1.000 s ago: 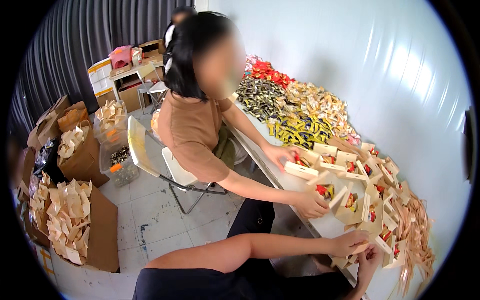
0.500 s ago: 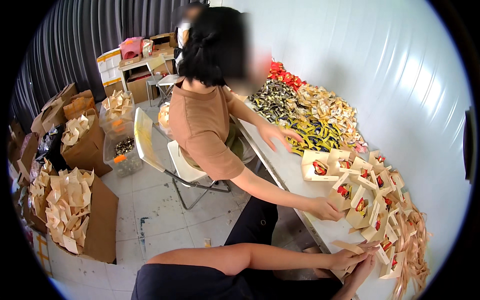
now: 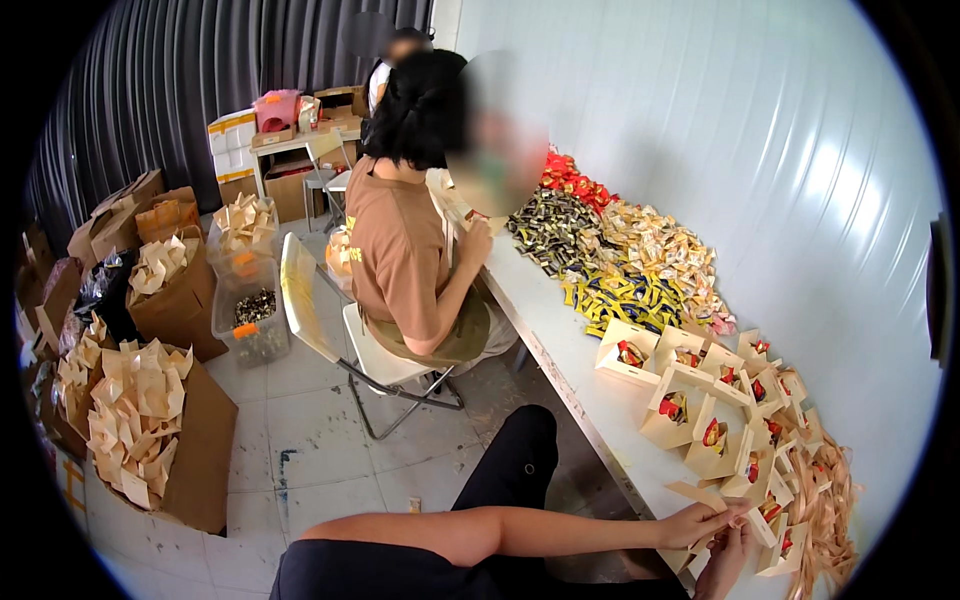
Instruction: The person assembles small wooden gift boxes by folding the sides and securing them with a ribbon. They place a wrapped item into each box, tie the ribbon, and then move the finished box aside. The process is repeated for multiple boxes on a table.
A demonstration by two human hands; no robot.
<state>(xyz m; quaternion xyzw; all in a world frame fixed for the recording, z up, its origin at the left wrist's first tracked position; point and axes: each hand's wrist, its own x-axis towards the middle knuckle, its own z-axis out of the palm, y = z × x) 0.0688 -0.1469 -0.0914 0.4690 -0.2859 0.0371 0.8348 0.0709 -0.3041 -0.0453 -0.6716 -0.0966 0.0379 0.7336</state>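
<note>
At the near right end of the white table, both my hands hold a cream paper box. My left hand [image 3: 692, 524] is closed in a pinch at its upper edge, beside a raised cream flap [image 3: 698, 494]. My right hand [image 3: 727, 562] lies just below, its fingers curled around the box from underneath; part of this grip is hidden. Open cream boxes [image 3: 670, 430] with red and gold packets inside stand in rows just beyond my hands. A heap of pinkish-tan ribbons [image 3: 828, 520] lies to the right of them.
A co-worker [image 3: 415, 250] sits at the table's left side. Piles of small black [image 3: 562, 232], yellow [image 3: 640, 290], cream [image 3: 670, 255] and red packets [image 3: 577, 183] cover the far table. Cartons [image 3: 205, 450] of cream boxes and clear plastic bins [image 3: 250, 340] stand on the floor at left.
The co-worker has sat back, drawing both arms away from the packets and boxes and toward their own body. My hands stay at the cream box, shifted slightly down in the picture.
</note>
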